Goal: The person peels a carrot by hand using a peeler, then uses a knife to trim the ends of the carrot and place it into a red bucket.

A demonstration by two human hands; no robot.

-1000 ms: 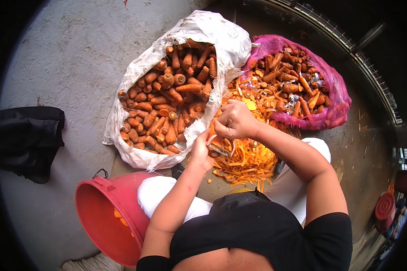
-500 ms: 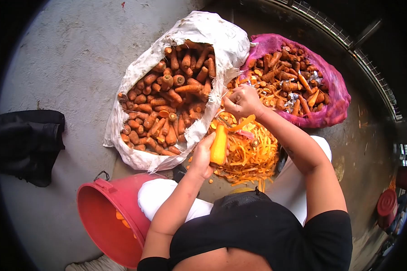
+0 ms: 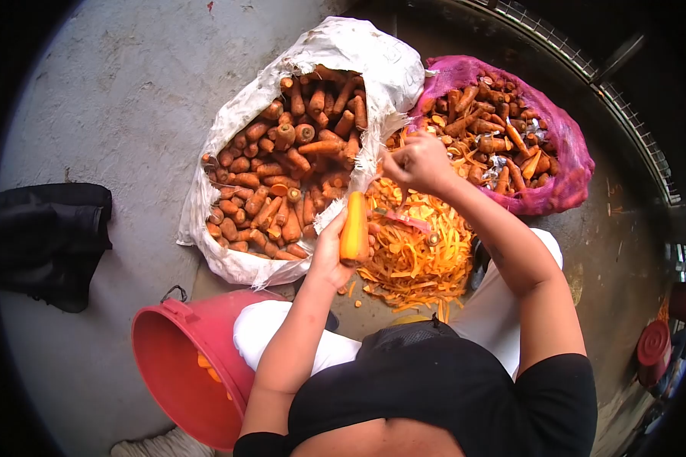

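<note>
A partly peeled carrot (image 3: 354, 232), bright orange-yellow, stands nearly upright in my left hand (image 3: 330, 255), whose fingers wrap round its lower part. My right hand (image 3: 421, 162) is a closed fist just above and to the right of the carrot, apart from it; whatever it grips is hidden. Below both hands spreads a heap of carrot peelings (image 3: 427, 263), with a pinkish strip lying on top. Left of the hands, a white woven sack (image 3: 385, 57) gapes over many unpeeled carrots (image 3: 270, 179).
A pink mesh sack (image 3: 572, 164) with carrots and scraps stands at the upper right. On the lower left, a tilted red bucket (image 3: 225, 324) holds some orange pieces. Dark cloth (image 3: 49, 247) lies at far left. A red container (image 3: 652, 350) stands at far right.
The carrot has shifted slightly left and down with my left hand. My right hand has moved a little to the right, and the peel strip beside the carrot no longer shows there.
</note>
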